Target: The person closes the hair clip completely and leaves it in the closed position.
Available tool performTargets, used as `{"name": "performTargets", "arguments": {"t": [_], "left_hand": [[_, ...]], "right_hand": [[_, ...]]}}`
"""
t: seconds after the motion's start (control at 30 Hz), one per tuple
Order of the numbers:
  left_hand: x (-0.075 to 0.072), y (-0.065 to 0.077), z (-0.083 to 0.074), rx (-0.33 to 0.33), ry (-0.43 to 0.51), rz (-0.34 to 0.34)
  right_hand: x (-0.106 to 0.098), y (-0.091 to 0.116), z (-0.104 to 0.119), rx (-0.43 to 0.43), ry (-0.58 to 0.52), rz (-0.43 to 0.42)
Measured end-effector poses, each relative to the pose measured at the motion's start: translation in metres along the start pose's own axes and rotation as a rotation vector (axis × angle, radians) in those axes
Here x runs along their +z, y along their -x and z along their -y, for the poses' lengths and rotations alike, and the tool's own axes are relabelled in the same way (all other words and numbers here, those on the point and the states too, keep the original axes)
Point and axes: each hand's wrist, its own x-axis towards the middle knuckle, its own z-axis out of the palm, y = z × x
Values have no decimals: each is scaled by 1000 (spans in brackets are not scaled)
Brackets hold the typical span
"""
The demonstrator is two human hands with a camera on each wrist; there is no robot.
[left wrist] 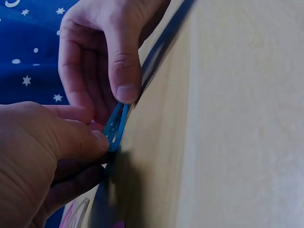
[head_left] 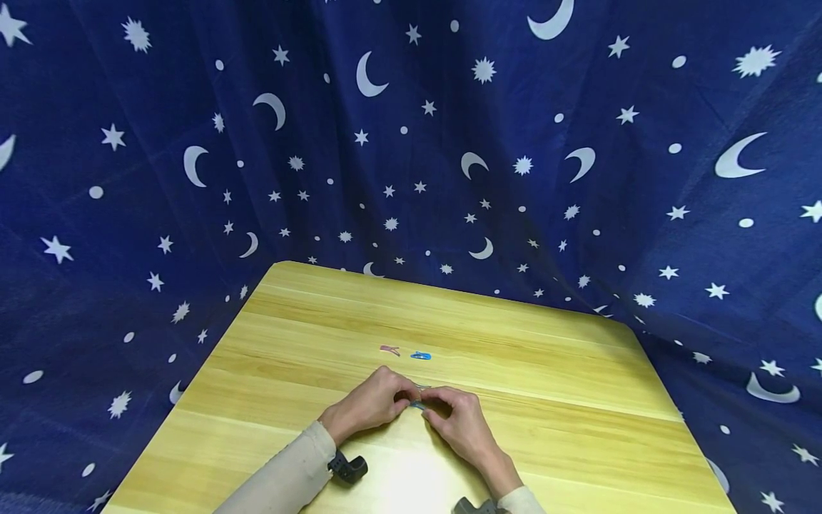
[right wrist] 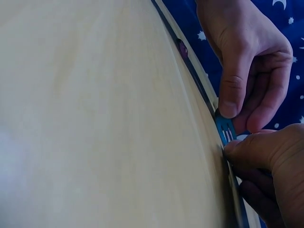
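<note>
Both hands pinch a blue hair clip (head_left: 417, 405) between them, just above the wooden table. My left hand (head_left: 379, 401) holds one end with thumb and fingertips. The other end is pinched by my right hand (head_left: 461, 421). Up close in the left wrist view, the hair clip (left wrist: 115, 126) has slots, and its two arms stand slightly apart. In the right wrist view, the slotted part of the clip (right wrist: 225, 127) shows between the thumbs. Beyond the hands lie a pink hair clip (head_left: 389, 350) and another blue hair clip (head_left: 420, 355).
A thin dark strip (head_left: 422, 386), too small to identify, shows just behind the fingertips. The wooden table (head_left: 546, 371) reaches back to a dark blue curtain (head_left: 411, 143) with stars and moons. Black devices sit on the left wrist (head_left: 348, 467) and right wrist (head_left: 475, 506).
</note>
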Motion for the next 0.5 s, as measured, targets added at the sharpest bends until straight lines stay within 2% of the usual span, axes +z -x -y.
{"name": "performTargets", "arguments": {"t": [0.2, 0.5], "left_hand": [[1, 1, -1, -26, 23, 20], [0, 1, -2, -35, 63, 13]], "right_hand": [[2, -1, 0, -4, -18, 1], [3, -2, -2, -14, -51, -21]]}}
